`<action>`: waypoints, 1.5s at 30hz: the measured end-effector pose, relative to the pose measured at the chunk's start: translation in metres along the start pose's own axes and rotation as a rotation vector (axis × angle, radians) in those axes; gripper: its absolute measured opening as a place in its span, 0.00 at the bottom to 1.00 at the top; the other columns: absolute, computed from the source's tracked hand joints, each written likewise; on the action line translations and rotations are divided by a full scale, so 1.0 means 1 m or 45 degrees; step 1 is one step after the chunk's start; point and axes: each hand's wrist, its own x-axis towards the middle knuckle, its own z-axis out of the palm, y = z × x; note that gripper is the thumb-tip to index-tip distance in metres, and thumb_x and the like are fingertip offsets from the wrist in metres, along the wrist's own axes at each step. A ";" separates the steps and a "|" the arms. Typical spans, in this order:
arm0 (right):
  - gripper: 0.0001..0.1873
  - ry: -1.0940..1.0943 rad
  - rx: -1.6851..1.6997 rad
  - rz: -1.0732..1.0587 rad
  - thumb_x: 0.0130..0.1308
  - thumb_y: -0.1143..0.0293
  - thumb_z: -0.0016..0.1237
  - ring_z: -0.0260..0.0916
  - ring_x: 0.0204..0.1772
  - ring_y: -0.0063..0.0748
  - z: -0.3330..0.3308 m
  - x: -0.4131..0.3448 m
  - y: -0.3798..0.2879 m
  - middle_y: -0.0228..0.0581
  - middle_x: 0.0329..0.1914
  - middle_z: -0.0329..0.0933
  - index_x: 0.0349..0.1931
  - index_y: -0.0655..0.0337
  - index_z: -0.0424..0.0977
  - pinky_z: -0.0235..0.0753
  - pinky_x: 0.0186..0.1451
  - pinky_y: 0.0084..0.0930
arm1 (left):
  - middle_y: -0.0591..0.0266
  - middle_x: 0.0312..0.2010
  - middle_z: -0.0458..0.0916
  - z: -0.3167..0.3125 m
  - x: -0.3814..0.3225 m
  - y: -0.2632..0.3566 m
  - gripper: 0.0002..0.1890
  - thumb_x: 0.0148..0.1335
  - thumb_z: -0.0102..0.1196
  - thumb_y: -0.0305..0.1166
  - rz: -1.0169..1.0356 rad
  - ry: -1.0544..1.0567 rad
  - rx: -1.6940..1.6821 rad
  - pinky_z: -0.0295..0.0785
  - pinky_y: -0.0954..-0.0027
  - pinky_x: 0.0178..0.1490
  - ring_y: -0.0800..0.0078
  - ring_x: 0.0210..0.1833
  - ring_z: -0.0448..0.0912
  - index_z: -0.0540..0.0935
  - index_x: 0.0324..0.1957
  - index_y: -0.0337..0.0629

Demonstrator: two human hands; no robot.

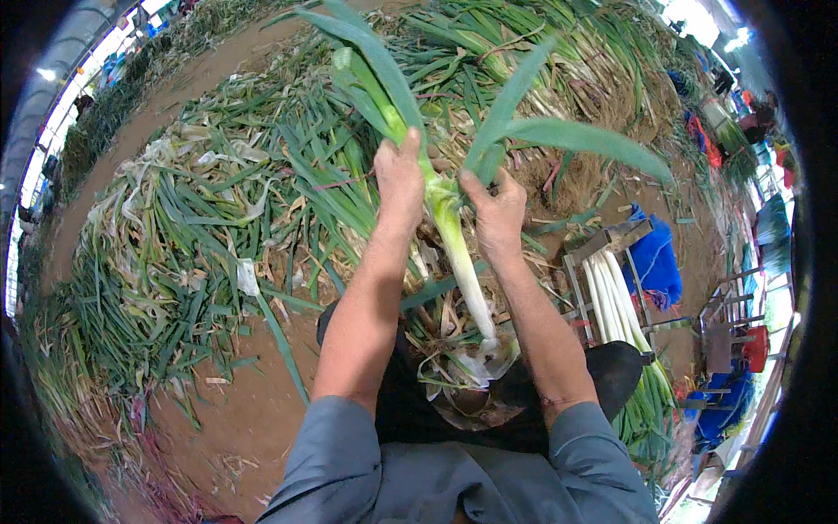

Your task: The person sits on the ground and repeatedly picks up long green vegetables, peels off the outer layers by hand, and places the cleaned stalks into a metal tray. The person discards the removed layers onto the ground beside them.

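Note:
A large green onion [465, 268], white below and green above, hangs between my hands with its white end pointing down over my lap. My left hand [400, 173] is closed around the base of its upper green leaves. On the other side, my right hand [496, 206] pinches outer leaves [582, 136] that spread apart to the right. The stalk is split where the two sets of leaves part. Below its tip, pale peelings [474, 370] lie between my knees.
A broad heap of leaf waste [190, 242] covers the ground on the left. Untrimmed onions with roots [589, 78] lie ahead. At my right, peeled white stalks [609, 295] rest in a metal frame [576, 295] beside a blue cloth [658, 262]. A red object [756, 349] stands farther right.

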 end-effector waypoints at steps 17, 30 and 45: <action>0.32 -0.924 -0.805 0.319 0.62 0.54 0.68 0.79 0.45 0.35 -0.114 -0.111 -0.015 0.45 0.39 0.84 0.59 0.69 0.79 0.77 0.54 0.33 | 0.62 0.27 0.75 -0.093 0.042 0.028 0.16 0.83 0.43 0.47 -0.108 0.135 -0.410 0.68 0.64 0.26 0.71 0.23 0.72 0.70 0.50 0.44; 0.26 -0.009 -0.335 1.078 0.52 0.70 0.71 0.77 0.41 0.27 -0.218 -0.266 -0.101 0.37 0.39 0.82 0.50 0.71 0.80 0.76 0.49 0.28 | 0.63 0.28 0.70 -0.151 0.073 0.003 0.18 0.84 0.41 0.48 -0.295 0.162 -0.851 0.66 0.67 0.27 0.73 0.24 0.67 0.67 0.51 0.41; 0.38 0.321 -0.244 1.371 0.42 0.73 0.73 0.81 0.50 0.39 -0.269 -0.336 -0.152 0.48 0.50 0.82 0.57 0.75 0.74 0.79 0.57 0.37 | 0.63 0.27 0.74 -0.106 0.082 -0.027 0.22 0.81 0.45 0.52 -0.459 0.284 -0.758 0.70 0.68 0.24 0.73 0.22 0.70 0.69 0.50 0.39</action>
